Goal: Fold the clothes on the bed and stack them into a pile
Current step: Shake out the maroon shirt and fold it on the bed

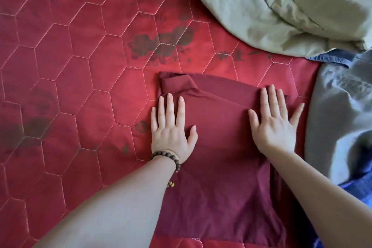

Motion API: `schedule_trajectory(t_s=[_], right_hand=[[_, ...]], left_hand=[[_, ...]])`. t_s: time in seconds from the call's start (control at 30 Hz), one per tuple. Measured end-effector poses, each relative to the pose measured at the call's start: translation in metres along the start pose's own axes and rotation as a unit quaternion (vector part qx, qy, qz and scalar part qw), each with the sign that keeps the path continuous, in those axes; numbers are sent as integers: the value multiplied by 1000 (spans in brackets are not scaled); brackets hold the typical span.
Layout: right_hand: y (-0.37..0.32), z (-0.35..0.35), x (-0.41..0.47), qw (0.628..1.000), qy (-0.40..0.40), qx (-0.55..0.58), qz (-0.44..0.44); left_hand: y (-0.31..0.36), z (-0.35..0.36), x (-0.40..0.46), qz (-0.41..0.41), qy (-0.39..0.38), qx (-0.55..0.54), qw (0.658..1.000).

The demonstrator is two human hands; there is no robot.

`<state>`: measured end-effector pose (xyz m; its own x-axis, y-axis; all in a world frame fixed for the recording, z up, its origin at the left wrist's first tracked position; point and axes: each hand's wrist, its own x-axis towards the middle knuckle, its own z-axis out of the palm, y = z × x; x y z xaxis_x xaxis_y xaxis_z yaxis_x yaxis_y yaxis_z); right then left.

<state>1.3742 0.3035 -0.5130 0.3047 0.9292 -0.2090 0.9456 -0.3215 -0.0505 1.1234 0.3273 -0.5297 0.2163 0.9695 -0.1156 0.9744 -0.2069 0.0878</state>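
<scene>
The bedcover (80, 66) is quilted red cloth with a slight sheen and pale stitching. The maroon garment (221, 147) looks smooth and matt. At upper right, olive cloth (271, 6) lies creased. The bracelet (169, 157) has dull brown beads.

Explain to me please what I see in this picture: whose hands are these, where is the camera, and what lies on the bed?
No machine is here. A person wears one camera on the head, and it looks forward and down, so both arms enter from the bottom edge. The left hand, with a bead bracelet on its wrist, and the right hand lie flat with straight fingers on a dark red garment. They press on it; neither hand grips anything. The garment looks partly folded, with a folded edge along its far side. It lies on a red quilt with hexagon stitching and dark flower prints. At the far right lies a crumpled green garment, and nearer, a grey garment with some blue cloth at its edges. These look not yet folded.
</scene>
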Motion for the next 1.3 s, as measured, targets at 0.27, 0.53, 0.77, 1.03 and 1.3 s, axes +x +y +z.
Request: schedule_trajectory(t_s=[0.27,0.53,0.77,1.03,1.3], right_hand=[[-81,11,-81,977,35,65,-199],[-3,26,-115,998,-16,31,49],[-27,0,-128,994,87,65,19],[-87,40,-166,987,-8,48,-152],[-27,44,-184,995,-21,18,-99]], left_hand=[[0,1,-1,5,10,-7,1000],[0,-4,0,1,-9,-3,1000],[-11,-36,-9,41,-34,-161,985],[-6,-9,-138,198,-77,-19,977],[-28,6,-151,165,-65,5,984]])
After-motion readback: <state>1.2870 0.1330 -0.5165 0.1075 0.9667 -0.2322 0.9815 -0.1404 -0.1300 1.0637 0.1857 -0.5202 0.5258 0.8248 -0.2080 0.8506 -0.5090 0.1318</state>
